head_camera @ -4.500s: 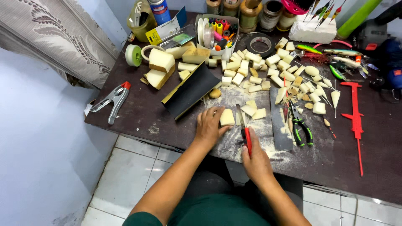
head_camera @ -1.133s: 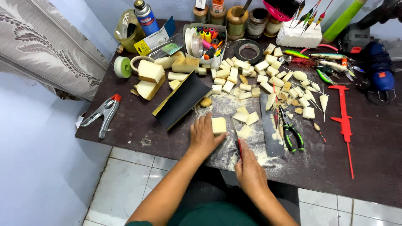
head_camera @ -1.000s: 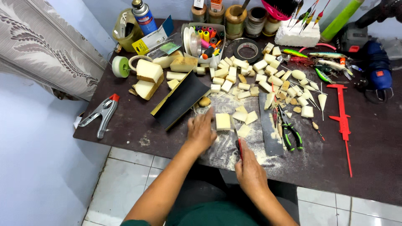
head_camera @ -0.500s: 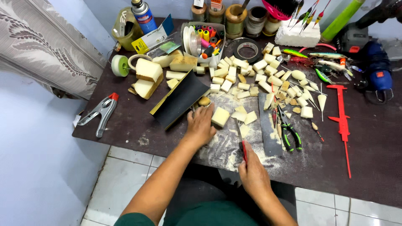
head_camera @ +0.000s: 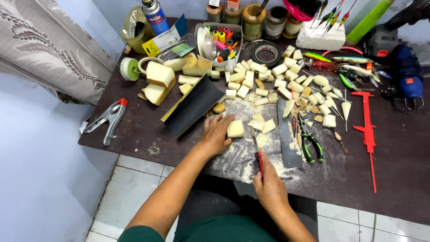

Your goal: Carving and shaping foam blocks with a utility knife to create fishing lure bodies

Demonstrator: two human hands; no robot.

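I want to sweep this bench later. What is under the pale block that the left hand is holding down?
Under the pale block lies the dark table, dusted with pale shavings. The left hand steadies it; the spot directly beneath is covered.

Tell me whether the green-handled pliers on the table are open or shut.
Open: the green-handled pliers lie flat with handles spread apart, right of the right hand.
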